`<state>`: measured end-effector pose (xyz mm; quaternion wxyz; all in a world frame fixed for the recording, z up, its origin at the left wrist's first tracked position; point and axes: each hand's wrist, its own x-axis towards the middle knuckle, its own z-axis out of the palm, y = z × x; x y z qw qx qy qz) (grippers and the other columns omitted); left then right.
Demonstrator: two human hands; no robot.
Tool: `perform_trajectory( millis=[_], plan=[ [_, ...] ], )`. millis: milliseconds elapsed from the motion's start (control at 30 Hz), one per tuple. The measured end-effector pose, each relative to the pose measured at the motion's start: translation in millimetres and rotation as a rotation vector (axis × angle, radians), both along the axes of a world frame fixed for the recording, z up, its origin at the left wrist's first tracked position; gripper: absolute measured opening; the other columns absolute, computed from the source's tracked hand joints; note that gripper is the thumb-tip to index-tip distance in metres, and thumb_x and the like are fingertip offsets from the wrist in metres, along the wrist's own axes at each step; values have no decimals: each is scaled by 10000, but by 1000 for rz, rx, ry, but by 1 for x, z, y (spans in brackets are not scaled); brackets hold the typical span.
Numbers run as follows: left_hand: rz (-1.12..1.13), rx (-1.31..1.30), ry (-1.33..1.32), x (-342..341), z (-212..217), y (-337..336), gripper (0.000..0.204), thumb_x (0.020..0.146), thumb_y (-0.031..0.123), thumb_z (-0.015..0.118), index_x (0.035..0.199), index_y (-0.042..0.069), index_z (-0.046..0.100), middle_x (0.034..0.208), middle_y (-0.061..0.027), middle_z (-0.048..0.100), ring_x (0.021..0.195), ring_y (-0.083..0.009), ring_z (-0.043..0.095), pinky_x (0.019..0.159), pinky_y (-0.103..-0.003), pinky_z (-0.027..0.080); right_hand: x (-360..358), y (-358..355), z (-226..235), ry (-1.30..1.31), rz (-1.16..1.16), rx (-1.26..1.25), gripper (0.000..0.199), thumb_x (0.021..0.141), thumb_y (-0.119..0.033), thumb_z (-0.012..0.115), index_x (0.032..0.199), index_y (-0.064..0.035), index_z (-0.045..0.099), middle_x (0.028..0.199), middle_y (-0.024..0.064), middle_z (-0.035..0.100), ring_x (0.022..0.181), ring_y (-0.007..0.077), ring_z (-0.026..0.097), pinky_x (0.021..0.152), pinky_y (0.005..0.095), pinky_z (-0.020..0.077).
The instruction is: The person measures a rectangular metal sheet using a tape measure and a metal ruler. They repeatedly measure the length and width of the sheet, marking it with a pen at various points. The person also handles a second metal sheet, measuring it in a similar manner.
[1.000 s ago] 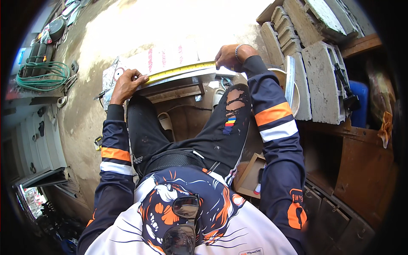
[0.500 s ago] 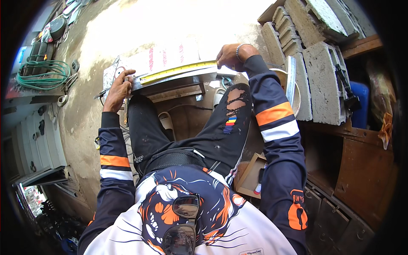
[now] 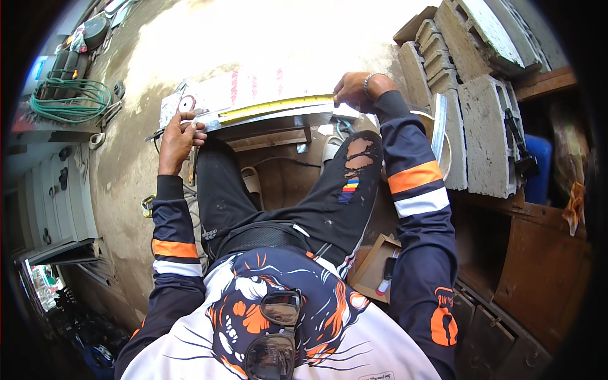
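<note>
A yellow tape measure blade lies stretched across a low bench in front of my knees. My right hand is closed in a pinch on the blade's right end. Beneath the blade, a shiny metal strip runs along the bench's near edge. My left hand is at the left end of the bench, just beyond the blade's left end. Its fingers are curled together, and what they hold is too small to make out. A round disc rests beside that hand.
Hollow concrete blocks are stacked on the right, with a metal channel leaning by a round tub. An open cardboard box holding a marker sits by my right thigh. A coiled green hose lies far left.
My left fingers, stretched over the bench end before, have drawn in and curled. The right hand keeps its pinch on the tape measure. The whole view has shifted slightly.
</note>
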<state>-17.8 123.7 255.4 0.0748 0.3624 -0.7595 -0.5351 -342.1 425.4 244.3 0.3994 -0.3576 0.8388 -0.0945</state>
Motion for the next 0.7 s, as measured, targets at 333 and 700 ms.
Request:
perform_trajectory(
  millis=[333, 700],
  plan=[
    [44, -105, -104, -7, 8, 24, 205, 998, 80, 566, 1176, -16, 600, 844, -112, 711, 639, -133, 670, 569, -255, 552, 9, -4, 25, 6, 33, 89, 306, 866, -231, 628, 1121, -155, 778, 815, 52, 717, 684, 175, 623, 627, 339, 511],
    [50, -110, -66, -1, 2, 25, 209, 979, 139, 599, 1135, 3, 623, 787, -77, 714, 560, -102, 623, 511, -249, 501, 15, -12, 38, 43, 139, 96, 310, 845, -267, 629, 1078, -135, 784, 870, 108, 742, 775, 232, 673, 755, 370, 541]
  ],
)
